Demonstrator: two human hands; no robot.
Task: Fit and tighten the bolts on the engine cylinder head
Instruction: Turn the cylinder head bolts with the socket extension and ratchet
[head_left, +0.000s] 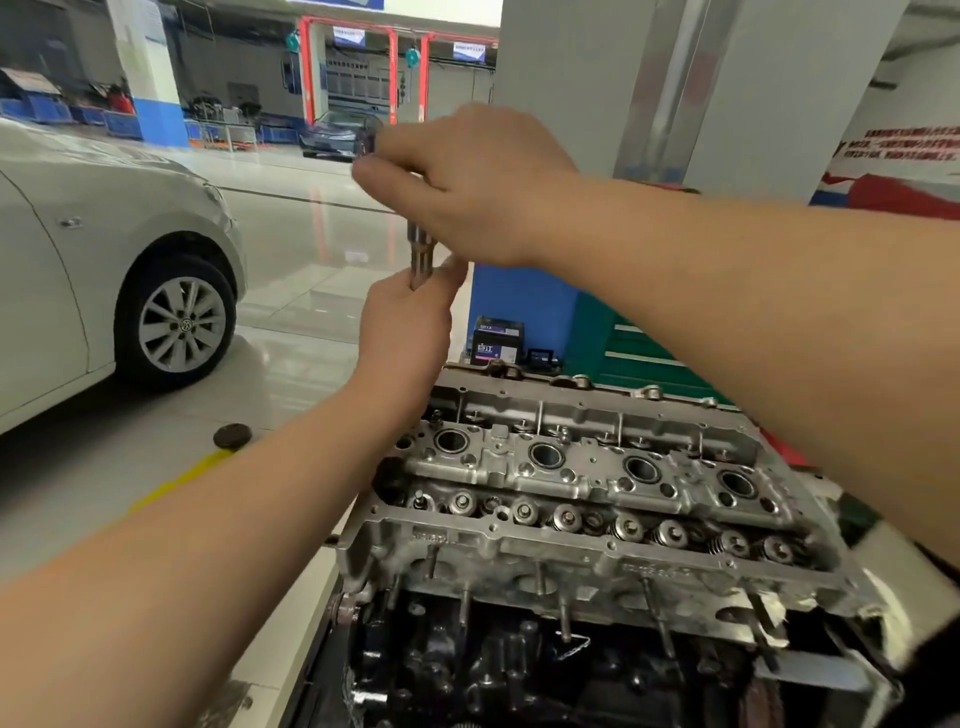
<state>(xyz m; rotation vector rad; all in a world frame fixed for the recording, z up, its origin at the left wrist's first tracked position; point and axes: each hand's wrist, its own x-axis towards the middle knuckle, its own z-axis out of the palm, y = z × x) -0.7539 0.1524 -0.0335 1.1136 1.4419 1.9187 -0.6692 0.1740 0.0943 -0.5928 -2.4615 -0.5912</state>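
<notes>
Cylinder head (587, 483): bare aluminium casting, lower centre-right, seated on a dark engine block (519, 670); four round plug wells run in a row along its middle, valve springs in a line along the near side, studs hanging from the near flange. Its left end stands just beside the edge of a pale bench or stand, whose nature cannot be told. Socket tool (422, 249): a metal shaft with a stepped cylindrical end, upright, held in the air well above the head's far left corner, touching no part of the engine. Right hand (467, 182): fingers curled round the tool's upper part, forearm crossing over the head's right end. Left hand (408, 322): thumb and fingertips pinching the tool's lower end, forearm rising from the lower left. Whether a bolt sits in the socket cannot be told. Open room: glossy tiled floor (291, 249) spreads wide to the left and beyond, marked by a yellow line (182, 480) with a dark round disc (232, 435) near it. White car (104, 270): far left, VW badge on the wheel hub. Dark box (496, 340): beyond the head, printed label unreadable. Green drawer cabinet (634, 353): behind the head, beside a grey pillar (701, 88). Red wall sign (904, 150): Chinese lettering, too blurred to read. Dark car (340, 132): far back, under red frames.
</notes>
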